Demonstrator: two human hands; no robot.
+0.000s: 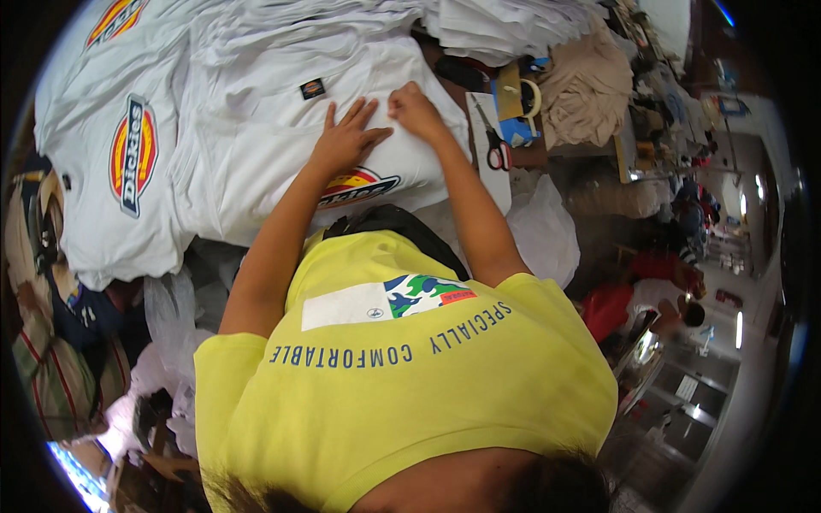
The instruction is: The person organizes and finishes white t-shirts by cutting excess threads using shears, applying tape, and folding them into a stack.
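Observation:
A white T-shirt (265, 120) lies spread on the worktop in front of me, with a small dark square label (313, 88) at its upper part. Part of a red, yellow and black print (359, 185) shows near my waist. My left hand (346, 141) rests palm down on the white cloth, its fingers spread. Close to its right, my right hand (416, 111) is closed on the shirt's surface, fingers curled together. Whatever its fingertips hold, if anything, is hidden. Another white T-shirt (90, 201) with a colourful oval print lies at the left.
Scissors (497, 154) with dark and red handles lie right of my right arm, beside a tape roll (532, 98). Stacked white garments (513, 30) and a heap of beige cloth (586, 81) stand at the back right. A clear plastic bag (543, 227) hangs below. People sit farther right.

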